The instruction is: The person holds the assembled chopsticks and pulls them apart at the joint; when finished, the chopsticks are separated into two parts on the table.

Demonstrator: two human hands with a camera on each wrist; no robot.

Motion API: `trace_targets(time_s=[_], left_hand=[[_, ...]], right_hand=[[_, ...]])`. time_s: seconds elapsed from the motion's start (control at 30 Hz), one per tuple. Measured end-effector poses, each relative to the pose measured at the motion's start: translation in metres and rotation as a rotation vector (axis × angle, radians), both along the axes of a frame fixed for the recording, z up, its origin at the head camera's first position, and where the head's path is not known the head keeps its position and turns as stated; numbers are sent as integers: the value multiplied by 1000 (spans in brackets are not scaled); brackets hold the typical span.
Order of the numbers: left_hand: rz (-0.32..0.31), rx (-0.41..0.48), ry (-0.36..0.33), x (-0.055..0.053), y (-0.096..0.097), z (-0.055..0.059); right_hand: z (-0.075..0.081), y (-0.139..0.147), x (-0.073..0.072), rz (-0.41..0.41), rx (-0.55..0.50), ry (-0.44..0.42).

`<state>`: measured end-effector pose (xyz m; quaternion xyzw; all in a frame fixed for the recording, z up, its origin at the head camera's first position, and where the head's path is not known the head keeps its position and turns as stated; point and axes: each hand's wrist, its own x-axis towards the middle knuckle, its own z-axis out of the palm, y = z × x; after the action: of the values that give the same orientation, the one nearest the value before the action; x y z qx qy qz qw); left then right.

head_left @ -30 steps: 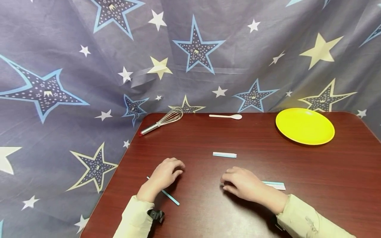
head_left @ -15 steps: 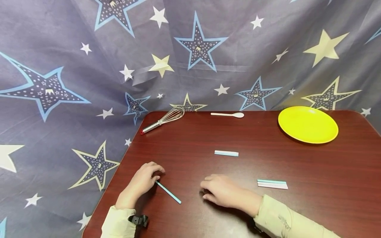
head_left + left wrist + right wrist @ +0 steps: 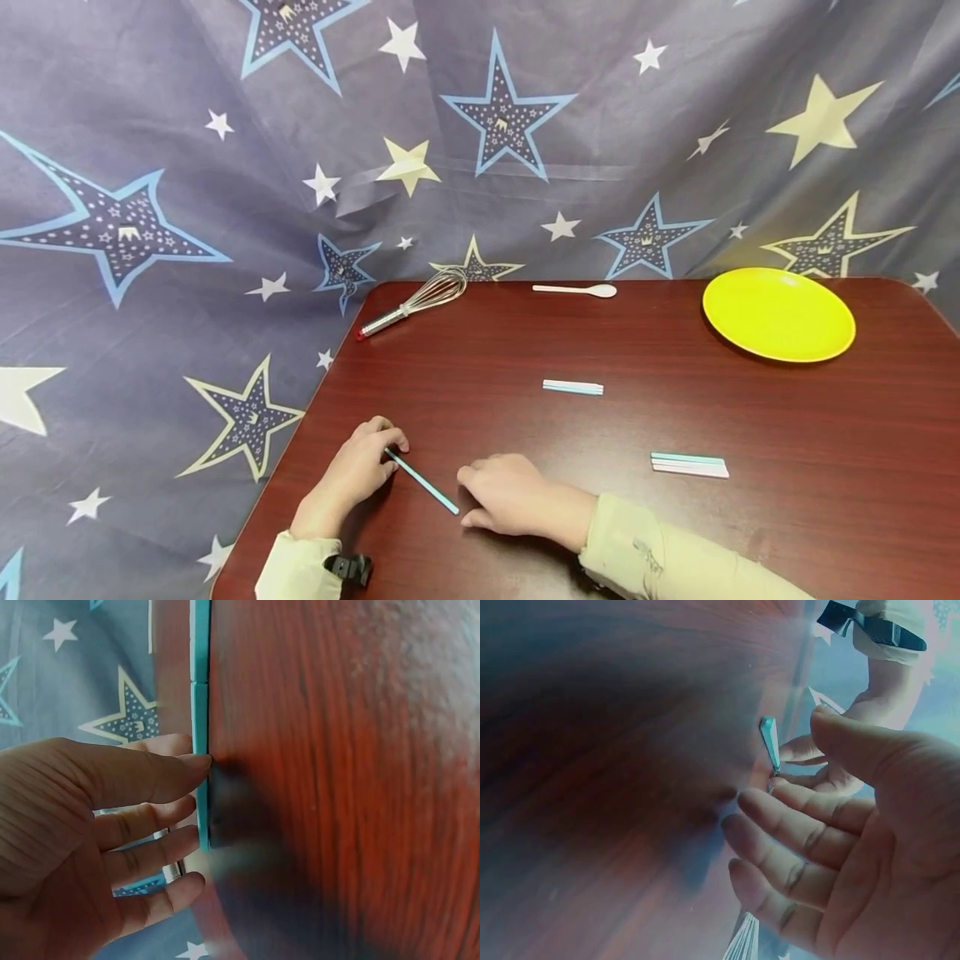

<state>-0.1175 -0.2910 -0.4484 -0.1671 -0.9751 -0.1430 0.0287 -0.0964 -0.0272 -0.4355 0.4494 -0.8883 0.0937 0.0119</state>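
In the head view a thin teal stick (image 3: 423, 482) lies slantwise on the brown table. My left hand (image 3: 358, 467) pinches its far-left end. Seen from the left wrist, the thumb presses one side of the stick (image 3: 200, 720) and fingers sit behind it; a seam crosses the stick above the thumb. My right hand (image 3: 510, 496) is just right of the stick's near end, with a small gap between them. In the right wrist view that hand (image 3: 840, 832) has its fingers loosely bent and holds nothing. The stick (image 3: 769, 739) appears foreshortened beyond its fingertips.
A bundle of white and blue sticks (image 3: 573, 387) lies mid-table; another white and teal set (image 3: 689, 465) lies to the right. Along the back edge are a whisk (image 3: 416, 304), a white spoon (image 3: 574, 290) and a yellow plate (image 3: 778, 315). A star-printed cloth (image 3: 480, 125) hangs behind the table (image 3: 637, 346).
My left hand has moved left and taken hold of the teal stick's far end. My right hand has travelled left to near the other end, uncovering the white and teal set.
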Motion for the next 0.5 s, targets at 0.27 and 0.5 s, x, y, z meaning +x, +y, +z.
trace_targets(time_s=[0.27,0.5], left_hand=[[-5,-23,22,2,2,-2],[-13,-43,39,1,4,-3]], right_hand=[[-10,-22,1,-70,39,24],[-18,-27,-5,-163,56,18]])
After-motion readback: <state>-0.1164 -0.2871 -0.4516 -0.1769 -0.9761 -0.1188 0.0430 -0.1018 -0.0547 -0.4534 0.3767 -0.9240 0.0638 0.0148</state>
